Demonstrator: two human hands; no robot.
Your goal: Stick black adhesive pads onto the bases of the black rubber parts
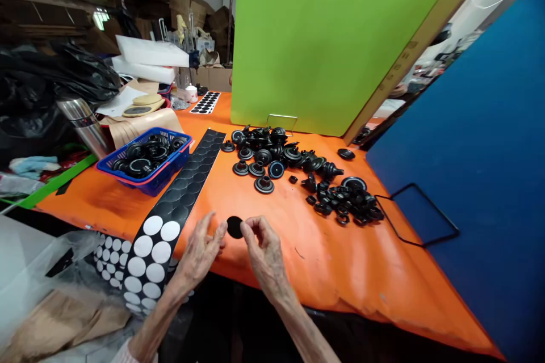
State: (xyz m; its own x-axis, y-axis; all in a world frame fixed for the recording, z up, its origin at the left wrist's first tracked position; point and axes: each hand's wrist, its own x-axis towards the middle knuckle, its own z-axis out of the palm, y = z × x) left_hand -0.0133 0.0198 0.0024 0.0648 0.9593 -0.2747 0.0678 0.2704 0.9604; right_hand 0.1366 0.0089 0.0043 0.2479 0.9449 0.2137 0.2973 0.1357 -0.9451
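Note:
A round black sticker (234,227) is pinched at its right edge between the thumb and finger of my right hand (263,249). My left hand (201,249) is just left of the sticker, fingers apart, with nothing in it. Left of that hand runs a long strip of round black stickers (187,181); its near end shows white circles where stickers are gone and hangs over the table edge. Beyond my hands lies a pile of black round knob-like parts (264,157), several standing flange down. Smaller black ring-like parts (347,201) are heaped to the right.
A blue basket (164,181) with black parts stands at the left on the orange table (230,198). A green panel (332,39) rises behind, and a blue panel (481,142) with a black wire handle (426,244) bounds the right. A steel flask (85,125) leans at far left.

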